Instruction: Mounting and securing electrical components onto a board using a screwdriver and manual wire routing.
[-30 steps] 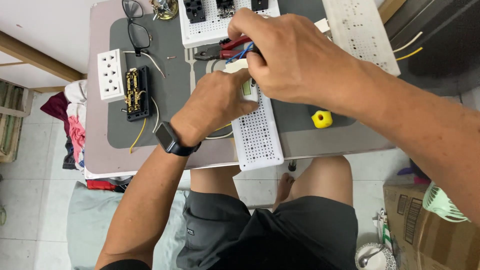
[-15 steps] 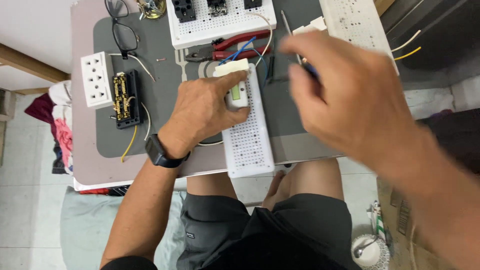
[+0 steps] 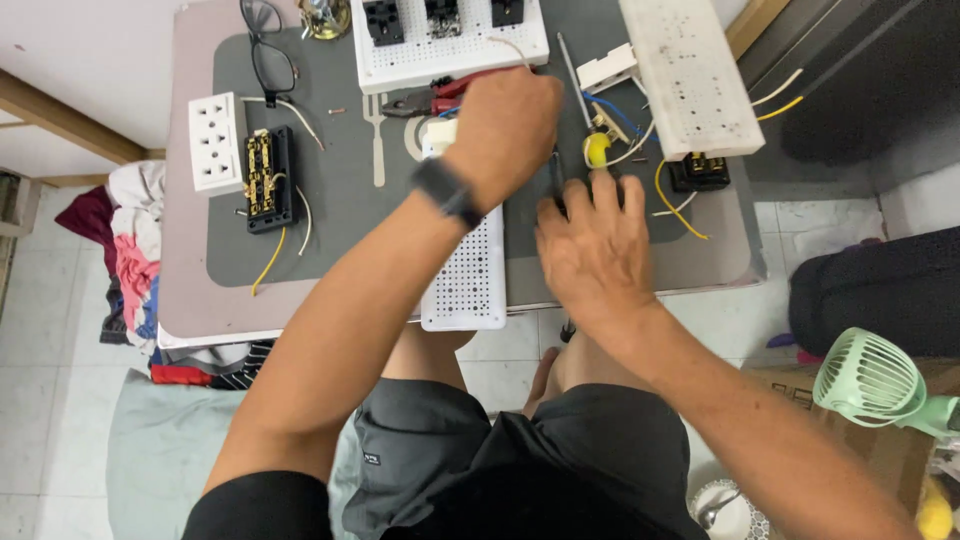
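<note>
Left hand (image 3: 505,125) lies knuckles-up over the top end of the long white perforated board (image 3: 468,270) at frame centre, a black watch (image 3: 447,192) on its wrist. Its fingers curl down and out of sight, so whether the grip is pinching anything cannot be told. A small white part (image 3: 440,133) shows at the hand's left edge, on the board's top end.

Right hand (image 3: 590,245) lies palm-down on the grey mat (image 3: 330,200), just right of the board, fingers spread and pointing to the top of the frame, holding nothing visible. A dark slim tool (image 3: 556,180) lies between the two hands, its lower end beside the right hand's fingertips.

Red-handled pliers (image 3: 440,98) lie just above the left hand. A yellow piece (image 3: 596,150) sits just above the right hand's fingers. A second perforated board (image 3: 440,45) with black sockets sits at top centre, a third (image 3: 690,75) at upper right. A white socket plate (image 3: 216,142) and black terminal block (image 3: 268,178) lie at the left of the counter (image 3: 190,280), spectacles (image 3: 268,50) at upper left
</note>
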